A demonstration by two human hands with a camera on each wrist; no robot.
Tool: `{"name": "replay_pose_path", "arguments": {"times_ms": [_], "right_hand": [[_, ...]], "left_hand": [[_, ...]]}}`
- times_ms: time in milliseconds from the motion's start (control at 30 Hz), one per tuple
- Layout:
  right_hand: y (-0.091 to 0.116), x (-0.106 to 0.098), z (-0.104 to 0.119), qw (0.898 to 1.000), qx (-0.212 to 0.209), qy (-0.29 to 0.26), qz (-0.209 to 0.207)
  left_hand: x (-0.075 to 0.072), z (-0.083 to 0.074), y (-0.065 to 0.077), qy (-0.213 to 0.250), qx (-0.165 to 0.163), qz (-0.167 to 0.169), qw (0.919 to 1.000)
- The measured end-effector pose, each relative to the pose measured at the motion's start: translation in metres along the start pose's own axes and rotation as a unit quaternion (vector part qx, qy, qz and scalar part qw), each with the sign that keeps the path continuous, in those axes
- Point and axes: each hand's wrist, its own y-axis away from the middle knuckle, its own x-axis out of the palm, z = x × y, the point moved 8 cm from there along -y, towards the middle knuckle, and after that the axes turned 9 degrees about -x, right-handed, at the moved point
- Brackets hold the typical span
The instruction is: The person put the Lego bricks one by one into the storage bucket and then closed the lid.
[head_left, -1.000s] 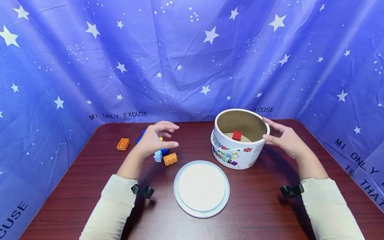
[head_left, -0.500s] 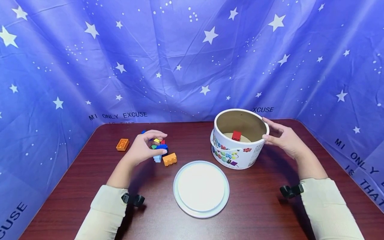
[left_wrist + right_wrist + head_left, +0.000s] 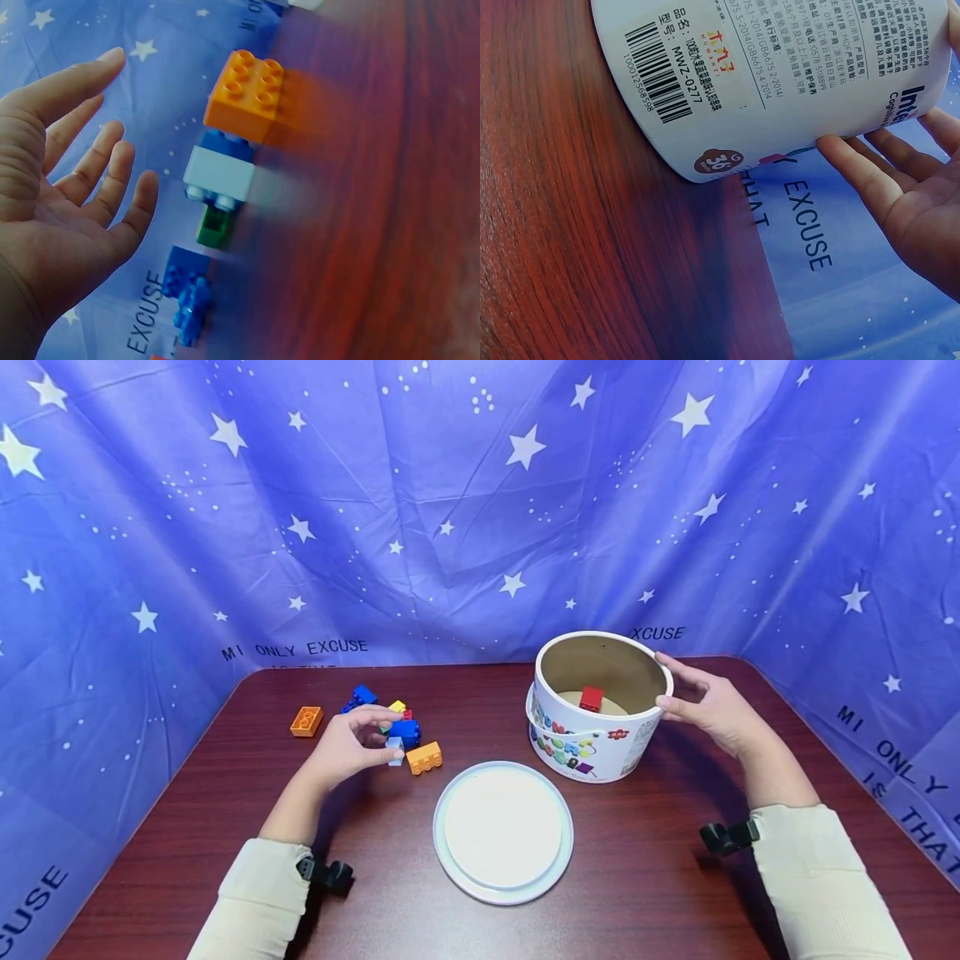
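In the head view my left hand hovers beside the toy bricks at the left, fingers relaxed around no object. Its thumb overlaps a light blue brick, while the left wrist view shows that brick apart from the fingers. Close by lie an orange brick, a blue brick and a yellow brick. My right hand touches the outer wall of a white bucket near its rim, fingers extended and thumb nearer me. Inside the bucket sits a red brick.
A round white lid lies on the dark red table, in front of the bucket. Another orange brick is farther left, and a blue piece lies behind the left hand. A starry blue cloth hangs behind the table.
My left hand has moved left and toward me, lowering beside the bricks, its fingers and thumb drawing somewhat closer together. The right hand and the bucket have stayed put.
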Motion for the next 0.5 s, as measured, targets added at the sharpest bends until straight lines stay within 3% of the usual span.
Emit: {"name": "replay_pose_path", "arguments": {"times_ms": [200,500], "right_hand": [[0.0,0.001,0.0,1.0,-0.002,-0.009,0.001],[0.0,-0.001,-0.001,1.0,0.003,-0.009,-0.003]], "left_hand": [[-0.004,0.015,-0.001,-0.014,-0.014,-0.006,0.9998],[-0.006,0.032,-0.005,-0.05,-0.048,0.013,0.9975]]}}
